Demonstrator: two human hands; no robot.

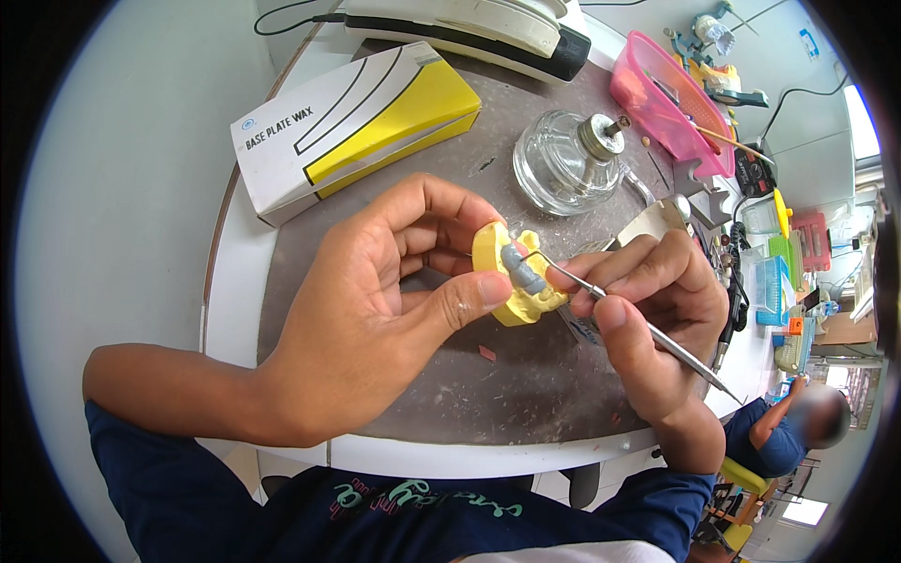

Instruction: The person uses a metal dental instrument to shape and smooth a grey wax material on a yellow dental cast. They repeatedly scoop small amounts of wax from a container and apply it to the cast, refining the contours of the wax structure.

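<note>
Landmark = dark round worktop (526, 394), w/ everything placed off it. At its far-left edge lies a white-and-yellow carton (352, 127); past the far edge sits a white-and-black machine (488, 28); at far right a pink basket (657, 94) w/ tools; far-centre on the worktop stands a glass spirit lamp (563, 159), wick unlit as far as I can tell. Above the worktop's middle the left hand (375, 310) pinches a yellow dental cast (511, 281) btwn thumb and curled fingers, tilted toward the face; a grey wax strip (522, 267) sits on the cast's ridge. Right hand (648, 310), over the worktop's right part, grips a thin metal carver (638, 324) pen-style, fingers closed on the shaft, hooked tip touching the grey wax. Step in hand, by my read: shaping/trimming the wax on the cast. Next move prob. needs short, light strokes along the ridge, left hand steady, maybe turning the cast for access. Small pink chips (487, 353) lie on the worktop below the cast.
</note>
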